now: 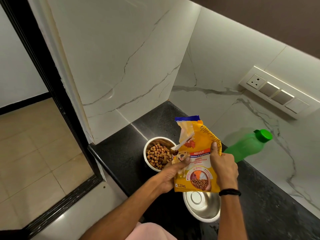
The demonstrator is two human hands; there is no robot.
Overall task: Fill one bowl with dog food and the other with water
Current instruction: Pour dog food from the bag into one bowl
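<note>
Evidently the dry-food step was nearly over: a round steel bowl [158, 153] at ten o'clock on the black granite bench [270, 196] held brown kibble. Both hands, left hand [173, 175] and right hand [223, 168], gripped a yellow dog-food pouch [195, 153]. An empty steel bowl [201, 206] sat beneath; I judged water from the green plastic bottle [247, 146] at two o'clock came next.

Both forearms are bare, with no sleeves reaching them. A thin black band [229, 192] circles the wrist of the right hand [223, 168]; the left hand [170, 176] wears nothing. Pale pink fabric clothing [150, 231] shows at the near edge.
</note>
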